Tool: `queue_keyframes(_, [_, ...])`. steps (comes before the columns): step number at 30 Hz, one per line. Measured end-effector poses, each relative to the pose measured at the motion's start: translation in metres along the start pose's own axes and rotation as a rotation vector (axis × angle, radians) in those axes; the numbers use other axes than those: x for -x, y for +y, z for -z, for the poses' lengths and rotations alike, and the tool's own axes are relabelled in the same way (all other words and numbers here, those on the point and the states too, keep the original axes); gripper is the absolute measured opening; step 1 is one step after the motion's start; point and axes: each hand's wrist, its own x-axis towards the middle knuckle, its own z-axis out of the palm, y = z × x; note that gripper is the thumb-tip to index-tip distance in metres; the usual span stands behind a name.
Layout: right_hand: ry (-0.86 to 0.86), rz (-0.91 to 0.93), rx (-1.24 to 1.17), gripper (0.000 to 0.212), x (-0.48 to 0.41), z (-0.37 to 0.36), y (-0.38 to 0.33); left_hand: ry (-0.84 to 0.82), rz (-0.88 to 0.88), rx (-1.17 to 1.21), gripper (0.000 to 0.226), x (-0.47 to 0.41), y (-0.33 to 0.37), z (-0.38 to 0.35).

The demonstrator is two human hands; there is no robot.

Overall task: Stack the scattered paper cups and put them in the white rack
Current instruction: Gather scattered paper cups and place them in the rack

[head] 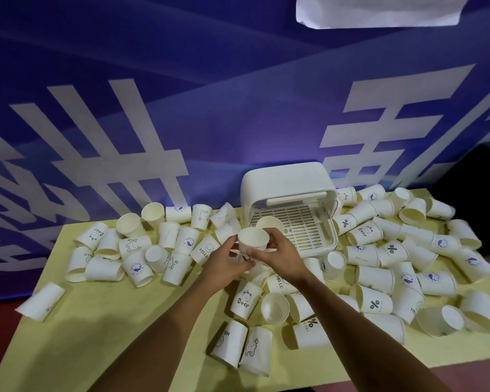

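- White paper cup (252,239), mouth up, frame centre, just in front of white rack (283,179).
- Left hand (225,261) and right hand (279,254) both curl round it.
- Loose cups (375,278) litter yellow bench (96,321) on both sides.
- Another cup (268,222) sits inside rack, left part.

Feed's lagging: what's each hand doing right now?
Left hand: grips the cup.
Right hand: grips the same cup.
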Motion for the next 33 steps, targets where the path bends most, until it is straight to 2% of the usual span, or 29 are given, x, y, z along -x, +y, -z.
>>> queue_keyframes(3, [0.004, 0.018, 0.013, 0.054, -0.002, 0.008, -0.007, -0.018, 0.02, -0.047, 0.066, -0.002, -0.005, 0.003])
queue_keyframes(8, [0.272, 0.082, -0.128, 0.053, -0.01, 0.021, -0.017, -0.016, 0.099, -0.091, 0.054, 0.0, -0.022, 0.008])
queue_keyframes(11, [0.349, 0.088, -0.117, 0.058, -0.014, 0.026, -0.017, -0.002, 0.172, -0.114, 0.052, 0.005, -0.033, 0.012])
queue_keyframes(16, [0.351, 0.152, -0.021, 0.059, -0.014, 0.024, -0.012, 0.011, 0.21, -0.156, 0.051, 0.01, -0.044, 0.018])
queue_keyframes(29, [0.333, 0.139, 0.077, 0.059, -0.016, 0.014, 0.001, 0.02, 0.225, -0.195, 0.046, 0.014, -0.055, 0.024])
queue_keyframes(33, [0.31, 0.024, 0.154, 0.078, -0.024, 0.01, 0.017, 0.016, 0.238, -0.183, 0.045, 0.013, -0.058, 0.021])
